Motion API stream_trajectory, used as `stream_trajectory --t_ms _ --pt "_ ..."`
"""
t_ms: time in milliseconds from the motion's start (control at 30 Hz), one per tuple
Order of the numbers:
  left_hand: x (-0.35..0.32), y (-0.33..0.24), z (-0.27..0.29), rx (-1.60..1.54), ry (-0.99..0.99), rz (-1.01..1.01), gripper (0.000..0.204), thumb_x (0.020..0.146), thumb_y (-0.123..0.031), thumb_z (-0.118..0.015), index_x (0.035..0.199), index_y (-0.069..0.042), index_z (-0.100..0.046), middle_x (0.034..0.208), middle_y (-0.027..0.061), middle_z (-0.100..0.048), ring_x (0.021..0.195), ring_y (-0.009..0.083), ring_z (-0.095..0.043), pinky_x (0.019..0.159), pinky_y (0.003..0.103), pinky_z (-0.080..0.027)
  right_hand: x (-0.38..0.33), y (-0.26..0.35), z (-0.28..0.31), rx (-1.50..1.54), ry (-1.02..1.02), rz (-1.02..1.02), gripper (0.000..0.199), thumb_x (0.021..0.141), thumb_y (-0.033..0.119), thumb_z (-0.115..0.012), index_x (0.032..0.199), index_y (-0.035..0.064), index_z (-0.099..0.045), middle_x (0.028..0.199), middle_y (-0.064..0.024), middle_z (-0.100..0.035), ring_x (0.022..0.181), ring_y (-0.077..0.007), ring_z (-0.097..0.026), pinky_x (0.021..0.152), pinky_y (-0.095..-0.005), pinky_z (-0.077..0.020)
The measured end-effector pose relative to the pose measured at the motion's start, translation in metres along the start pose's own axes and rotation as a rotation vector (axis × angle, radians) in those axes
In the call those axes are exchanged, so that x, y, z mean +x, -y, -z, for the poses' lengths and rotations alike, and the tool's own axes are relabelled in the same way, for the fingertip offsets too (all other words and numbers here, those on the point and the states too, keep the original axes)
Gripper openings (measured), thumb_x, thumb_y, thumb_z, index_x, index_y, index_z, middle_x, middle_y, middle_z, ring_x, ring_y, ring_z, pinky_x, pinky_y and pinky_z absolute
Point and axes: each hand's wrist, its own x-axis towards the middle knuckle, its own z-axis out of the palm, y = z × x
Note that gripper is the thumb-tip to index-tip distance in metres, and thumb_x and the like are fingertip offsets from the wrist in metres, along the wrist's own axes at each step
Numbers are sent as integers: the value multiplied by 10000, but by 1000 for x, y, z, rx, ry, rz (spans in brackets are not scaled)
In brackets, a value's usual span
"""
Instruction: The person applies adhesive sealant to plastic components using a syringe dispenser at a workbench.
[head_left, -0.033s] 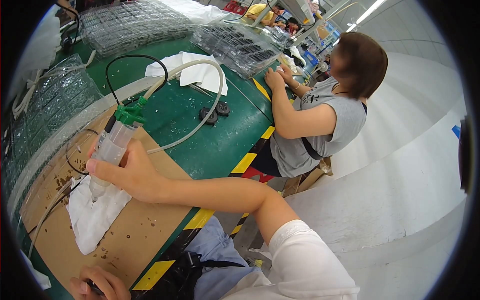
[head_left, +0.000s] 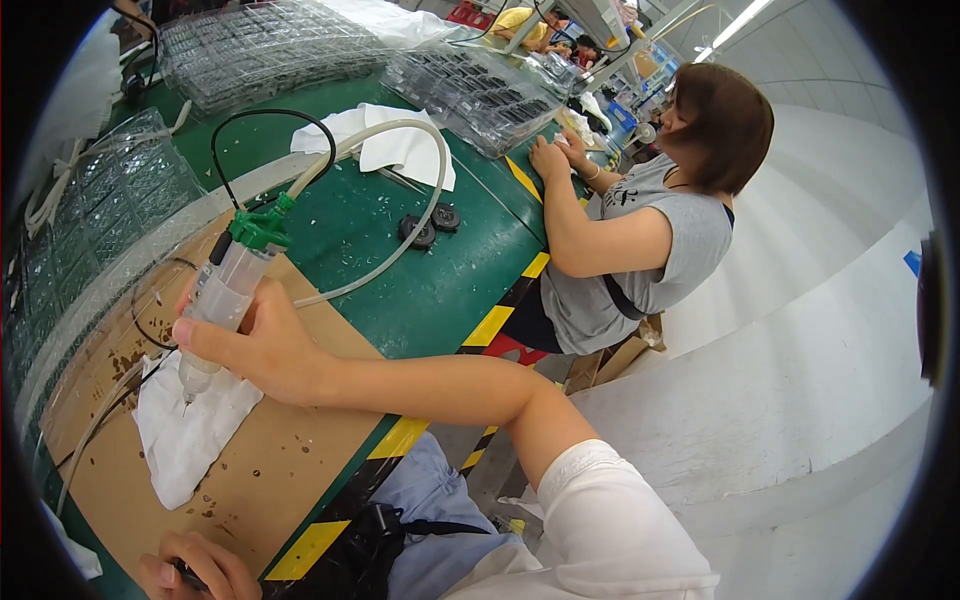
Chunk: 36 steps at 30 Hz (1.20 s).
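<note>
My right hand (head_left: 255, 345) is closed around a clear syringe-type dispenser (head_left: 225, 285) with a green cap (head_left: 258, 230). A pale hose (head_left: 420, 215) and a black cable (head_left: 275, 115) run from the cap. The dispenser's tip points down and touches a white cloth (head_left: 185, 435) that lies on a brown cardboard sheet (head_left: 290, 470). My left hand (head_left: 195, 570) is at the lower edge of the view, with its fingers curled on a small dark part that is mostly hidden.
The green bench (head_left: 450, 280) has a yellow-black striped edge. On it are two black round parts (head_left: 430, 225), a white cloth (head_left: 390, 145) and clear trays (head_left: 470, 90) at the back and left. A person in a grey shirt (head_left: 660, 230) works at the right.
</note>
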Motion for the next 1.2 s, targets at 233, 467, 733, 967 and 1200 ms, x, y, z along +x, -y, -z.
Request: stream_trajectory --t_ms 233,467,733,967,1200 --pt "-2 1 2 72 -41 -36 491 804 -289 -242 437 10 -371 389 215 -409 252 224 -347 244 301 -294 0 -2 1 -4 -7 14 203 757 217 -620 852 71 -515 678 25 -506 546 -27 -435 440 -187 -338" --pt "-1 -1 0 31 31 -15 490 835 -304 -232 481 5 -373 399 206 -413 250 208 -328 243 287 -285 0 0 1 0 3 5 201 756 207 -620 853 64 -516 686 23 -509 564 -26 -439 462 -189 -347" --pt "0 -2 -2 95 23 -19 502 862 -321 -213 506 -2 -366 394 199 -410 244 205 -315 239 288 -281 2 -6 1 22 -2 60 197 756 193 -620 852 57 -515 699 22 -511 581 -27 -442 482 -190 -352" --pt "-5 2 1 107 8 -44 528 874 -347 -203 491 -15 -351 371 186 -387 233 214 -308 229 295 -269 -1 -1 0 12 6 13 200 755 199 -623 852 62 -514 693 26 -506 579 -26 -440 480 -190 -349" --pt "-11 5 3 20 -51 -51 540 890 -362 -199 494 -23 -340 366 176 -379 232 213 -313 226 287 -268 -1 -1 -2 11 6 23 208 752 205 -626 853 63 -512 696 24 -505 582 -27 -443 478 -191 -350"
